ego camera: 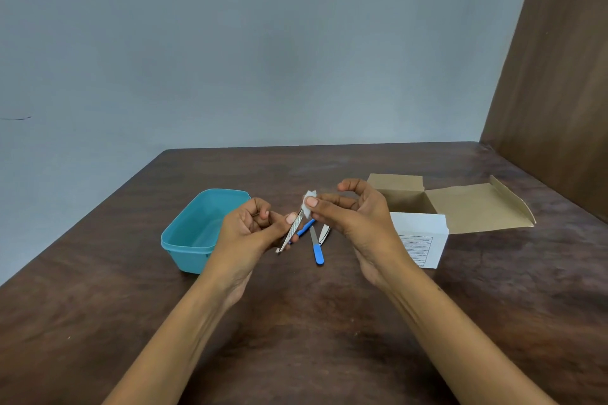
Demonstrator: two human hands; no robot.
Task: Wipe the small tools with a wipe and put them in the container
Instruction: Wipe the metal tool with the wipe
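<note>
The left hand (255,223) pinches the steel tweezers (292,229) just right of the teal container (187,240), while the right hand (348,210) pinches the wipe (308,204) around their tip. The container looks empty, though its floor is partly hidden. Beyond the tweezers, a blue-handled file (316,245), another blue tool (304,228) and what may be clippers (325,233) lie unwiped on the table (329,322).

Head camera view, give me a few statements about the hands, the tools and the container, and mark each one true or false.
1. The left hand holds metal tweezers. True.
2. The right hand pinches a white wipe at the tweezers' upper end. True.
3. The teal container has a lid on. False: it is open on top.
4. The blue-handled tool lies inside the container. False: it lies on the table, between the hands.
5. The cardboard box stands open, on the right-hand side. True.
</note>
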